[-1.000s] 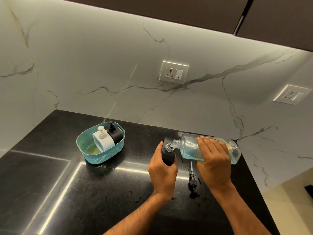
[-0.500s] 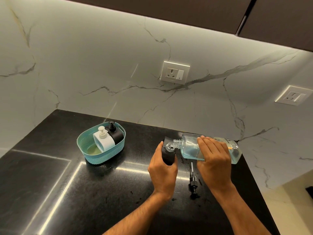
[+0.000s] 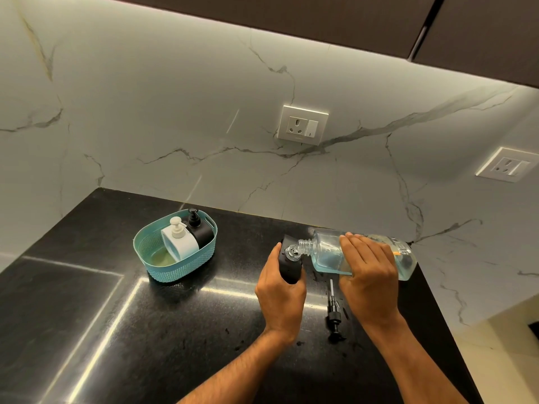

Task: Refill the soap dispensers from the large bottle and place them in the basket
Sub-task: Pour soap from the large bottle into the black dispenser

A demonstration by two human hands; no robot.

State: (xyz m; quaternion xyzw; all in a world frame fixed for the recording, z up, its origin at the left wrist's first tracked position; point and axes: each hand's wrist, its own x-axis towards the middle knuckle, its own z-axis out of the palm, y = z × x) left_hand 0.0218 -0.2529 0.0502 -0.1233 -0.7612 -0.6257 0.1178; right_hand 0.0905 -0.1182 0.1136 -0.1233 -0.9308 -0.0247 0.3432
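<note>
Left hand (image 3: 281, 298) grips a black soap dispenser (image 3: 289, 265) standing upright on the black counter (image 3: 175, 330), fingers and thumb wrapped round its body, pump off and neck open at the top. Right hand (image 3: 369, 275) holds the large clear bottle (image 3: 326, 253) tipped on its side, fingers curled over the top of it, cap end pointing left. The bottle's threaded mouth sits right at the open neck of the dispenser, touching or just above it; cannot tell which. Pale blue liquid lies along the lower side of the bottle. Its far end hangs past the right hand, toward the wall corner.

A black pump (image 3: 334, 312) with its thin tube lies flat on the counter between the two wrists, tube end pointing away from the person, head end nearer the person.

A teal basket (image 3: 180, 271) sits on the counter well to the left of the hands. Inside it stand two dispensers side by side, touching: a white dispenser (image 3: 179, 243) in front with a white pump, and a second black dispenser (image 3: 201, 233) behind it with a black pump, both against the basket's right side. Bottom of the basket looks yellowish-green.

Behind the counter, marble wall with a socket (image 3: 302, 129) above the hands and a second socket (image 3: 509, 164) far right. Dark cabinets (image 3: 320, 21) across the top.
</note>
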